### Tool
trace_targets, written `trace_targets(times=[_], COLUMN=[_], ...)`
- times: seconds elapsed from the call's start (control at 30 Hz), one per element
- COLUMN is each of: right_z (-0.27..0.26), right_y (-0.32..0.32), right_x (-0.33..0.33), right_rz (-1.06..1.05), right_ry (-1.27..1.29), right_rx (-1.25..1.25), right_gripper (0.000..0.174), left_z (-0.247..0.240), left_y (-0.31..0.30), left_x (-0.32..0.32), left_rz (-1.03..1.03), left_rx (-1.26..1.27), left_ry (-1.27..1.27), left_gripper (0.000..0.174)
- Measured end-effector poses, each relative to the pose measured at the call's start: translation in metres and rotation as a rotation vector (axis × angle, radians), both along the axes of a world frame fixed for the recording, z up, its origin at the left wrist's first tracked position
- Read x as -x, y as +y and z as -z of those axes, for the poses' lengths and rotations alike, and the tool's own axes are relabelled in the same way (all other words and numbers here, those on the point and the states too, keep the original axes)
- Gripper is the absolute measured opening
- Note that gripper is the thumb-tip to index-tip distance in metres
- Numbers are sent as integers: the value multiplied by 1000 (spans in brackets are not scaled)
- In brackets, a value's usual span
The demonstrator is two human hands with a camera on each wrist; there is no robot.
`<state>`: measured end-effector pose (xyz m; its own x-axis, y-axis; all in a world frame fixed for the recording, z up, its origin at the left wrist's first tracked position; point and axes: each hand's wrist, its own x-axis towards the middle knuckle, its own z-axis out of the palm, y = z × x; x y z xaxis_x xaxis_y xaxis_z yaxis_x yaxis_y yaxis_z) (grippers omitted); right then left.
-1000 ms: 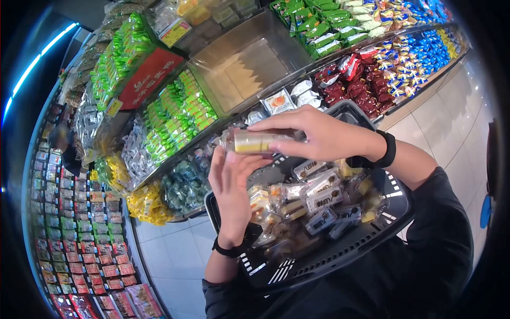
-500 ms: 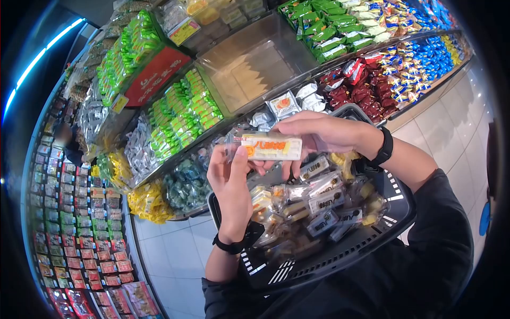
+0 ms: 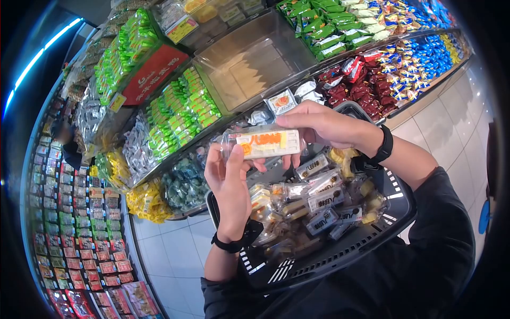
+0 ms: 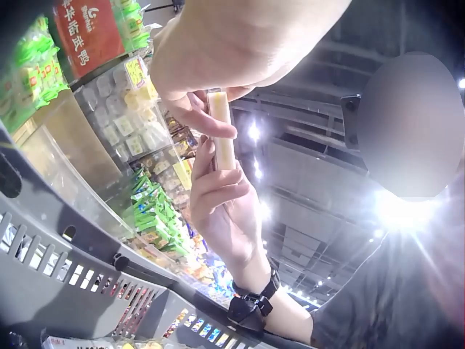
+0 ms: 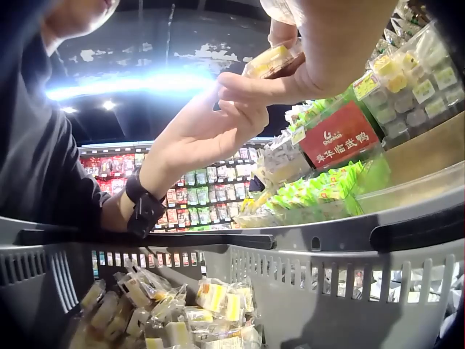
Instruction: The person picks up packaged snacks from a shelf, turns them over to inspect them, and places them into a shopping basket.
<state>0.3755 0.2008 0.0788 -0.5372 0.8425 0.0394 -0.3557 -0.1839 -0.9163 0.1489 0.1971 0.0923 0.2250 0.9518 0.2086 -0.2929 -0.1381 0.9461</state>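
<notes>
A wrapped snack bar (image 3: pixel 268 143) with orange lettering on a white face is held level above a shopping basket (image 3: pixel 409 210). My left hand (image 3: pixel 229 181) pinches its left end, the thumb lying on the printed face. At the other end my right hand (image 3: pixel 319 125) grips it, with the thumb along the top edge and fingers behind. Edge-on in the left wrist view, the bar (image 4: pixel 223 134) looks pale yellow. Many similar wrapped bars (image 3: pixel 325 199) lie in a pile inside the basket, some with dark lettering on white.
An open clear bin (image 3: pixel 249 64) stands beyond the hands. Around it are green packets (image 3: pixel 183 109), dark red packets (image 3: pixel 364 85) and yellow packets (image 3: pixel 146 203). A red sign (image 3: pixel 156 77) rises at the left. Hanging packs (image 3: pixel 79 228) line the far-left shelf; a person (image 3: pixel 69 143) stands near it.
The snack bar has turned from showing its narrow yellowish side to showing its lettered face. Both hands have shifted their hold to its ends, and the right hand has moved right.
</notes>
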Motion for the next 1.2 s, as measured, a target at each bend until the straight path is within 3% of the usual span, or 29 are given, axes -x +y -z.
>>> trace_targets(times=[0.1, 0.17, 0.23, 0.27, 0.3, 0.33, 0.37, 0.4, 0.43, 0.47, 0.53, 0.6, 0.67, 0.7, 0.77, 0.8, 0.83, 0.9, 0.93, 1.0, 1.07, 1.13, 1.2], right_z=[1, 8, 5, 3, 19, 14, 7, 1, -11, -28, -67, -94, -108, -102, -84, -70, -52, -10, 9, 40, 66, 81, 87], right_y=[1, 3, 3, 2, 7, 5, 5, 7, 17, 28, 55, 98, 143, 171, 216, 238, 259, 292, 307, 326, 330, 331, 336], right_x=[0, 5, 5, 5, 9, 11, 15, 17, 12, 6, -9, -16, -12, -11, 4, 12, 21, 35, 40, 48, 48, 52, 59], right_rz=[-23, 214, 102, -13, 16, -1, 85, 171, 261, 364, 429, 475, 360, 342, 274, 255, 174, 63, -14, -106, -172, -160, -366], right_ry=[58, -179, -249, -318, -337, -362, -391, -419, -465, -488, -603, -833, -1059, -1186, -1451, -1457, -1562, -1660, -1702, -1743, -1738, -1671, -1903], right_rx=[58, -304, -259, -208, -343, -343, -353, -363, -449, -512, -550, -643, -598, -678, -838, -841, -868, -886, -813, -744, -517, -452, -392], right_gripper=[39, 33, 27, 23, 21, 21, 21, 21, 24, 26, 32, 37, 39, 40, 39, 39, 37, 36, 34, 32, 29, 34, 45], left_z=[-1, 2, 2, 1, -1, -13, -19, -40, -53, -70, -97, -91, -77, -70, -54, -53, -31, -11, 4, 19, 56, 65, 78], left_y=[0, 5, 10, 11, 12, 17, 23, 21, 23, 25, -6, -37, -75, -93, -124, -138, -156, -189, -203, -214, -216, -217, -214], left_x=[0, 7, 12, 11, 10, 17, 22, 36, 52, 79, 122, 167, 173, 181, 190, 191, 192, 191, 186, 164, 140, 133, 133], left_rz=[-4, 56, 115, 91, 59, -92, -172, -186, -358, -396, -544, -322, -294, -325, -208, -128, -151, -96, -147, -372, -683, -732, -768], left_rx=[1, 2, 2, -71, -143, -435, -466, -301, -383, -516, -374, -573, -448, -317, -118, 18, -7, 188, 274, 159, 178, 225, 155], left_ry=[-17, 24, 58, 215, 365, 641, 452, 229, 180, 213, 246, 381, 352, 606, 825, 962, 965, 749, 653, 760, 414, 547, 532], left_gripper=[9, 11, 14, 16, 19, 22, 19, 16, 18, 17, 19, 17, 9, 7, 24, 30, 47, 54, 62, 46, 36, 35, 34])
